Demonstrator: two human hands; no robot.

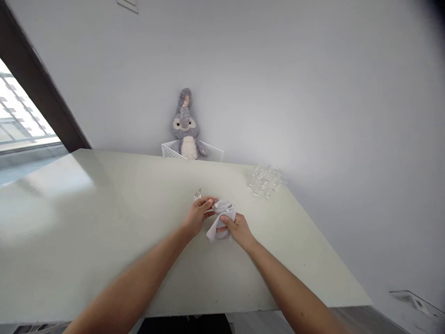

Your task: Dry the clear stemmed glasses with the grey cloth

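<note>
Near the middle of the pale table, my right hand (237, 226) grips a light grey-white cloth (222, 227), thumb on top and fingers partly behind it. The cloth is bunched around a clear glass item (222, 205), whose shape is partly hidden. My left hand (203, 211) pinches the left side of that clear item, at the cloth's upper left edge. Just beyond my left fingertips, a small clear object (198, 193) rests on the table. Several clear glass pieces (267, 180) are grouped at the table's back right.
The pale glossy table (139, 195) ends at a wall at the back. A grey plush toy (187, 132) sits in a white perforated basket (213, 154) behind the far edge. A dark-framed window stands at the left. The table's right edge slants toward me.
</note>
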